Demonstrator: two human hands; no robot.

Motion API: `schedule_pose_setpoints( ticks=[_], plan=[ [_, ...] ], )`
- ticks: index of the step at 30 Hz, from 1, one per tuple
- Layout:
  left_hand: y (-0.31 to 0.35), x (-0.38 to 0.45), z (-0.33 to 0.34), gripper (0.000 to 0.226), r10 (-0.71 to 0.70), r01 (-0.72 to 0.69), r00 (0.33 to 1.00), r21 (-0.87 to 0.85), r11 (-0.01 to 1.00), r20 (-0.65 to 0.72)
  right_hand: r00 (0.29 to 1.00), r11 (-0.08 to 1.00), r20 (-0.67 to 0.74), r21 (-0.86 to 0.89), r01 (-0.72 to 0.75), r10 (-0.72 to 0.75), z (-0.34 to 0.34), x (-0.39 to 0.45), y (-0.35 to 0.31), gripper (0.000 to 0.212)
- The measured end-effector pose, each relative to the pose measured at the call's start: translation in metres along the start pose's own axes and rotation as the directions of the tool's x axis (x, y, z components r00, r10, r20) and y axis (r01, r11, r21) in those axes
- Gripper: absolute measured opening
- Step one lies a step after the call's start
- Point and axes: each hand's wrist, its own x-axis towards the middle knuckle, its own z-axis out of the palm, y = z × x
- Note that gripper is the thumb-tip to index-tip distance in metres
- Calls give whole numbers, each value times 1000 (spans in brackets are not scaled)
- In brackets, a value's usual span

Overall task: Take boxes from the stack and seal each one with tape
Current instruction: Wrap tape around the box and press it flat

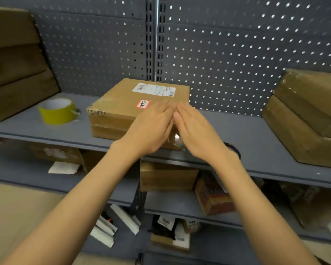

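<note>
Both hands are flat and stretched out, fingers straight and close together, nothing pinched or gripped. The left hand (151, 129) and right hand (195, 131) sit side by side with their fingertips nearly meeting, laid over the near right corner of a brown cardboard box (126, 108). Can't really tell how hard they're pressing, it's a bit blurry there. The box sits on a grey metal shelf (256, 142), roughly in the middle, and has a white shipping label (154, 89) near its back edge plus a small red-bordered sticker (143, 104) just beyond the left hand's fingers. To the left of the box, close but apart from it, there's a roll of yellow tape (57, 111) lying flat on the same shelf. Further left is a stack of brown boxes (13, 69) leaning against the grey pegboard back wall (237, 54), and over on the right end of the shelf another stack of boxes (306, 115), tilted. On the lower shelves there's a jumble: more cardboard boxes, a reddish printed carton (214, 197), some white strips and papers.
</note>
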Motion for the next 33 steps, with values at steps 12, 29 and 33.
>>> schedule_pose_setpoints(
  ticks=[12,29,33],
  plan=[
    [-38,-1,-16,45,-118,125,981,-38,991,152,993,971,7,209,-113,114,1,-4,29,47],
    [-40,14,8,68,228,-258,958,179,949,172,998,997,-5,58,59,-59,25,3,45,67],
    [-41,14,9,74,238,-278,949,190,942,209,998,996,12,68,63,-64,25,0,48,75]
  ],
)
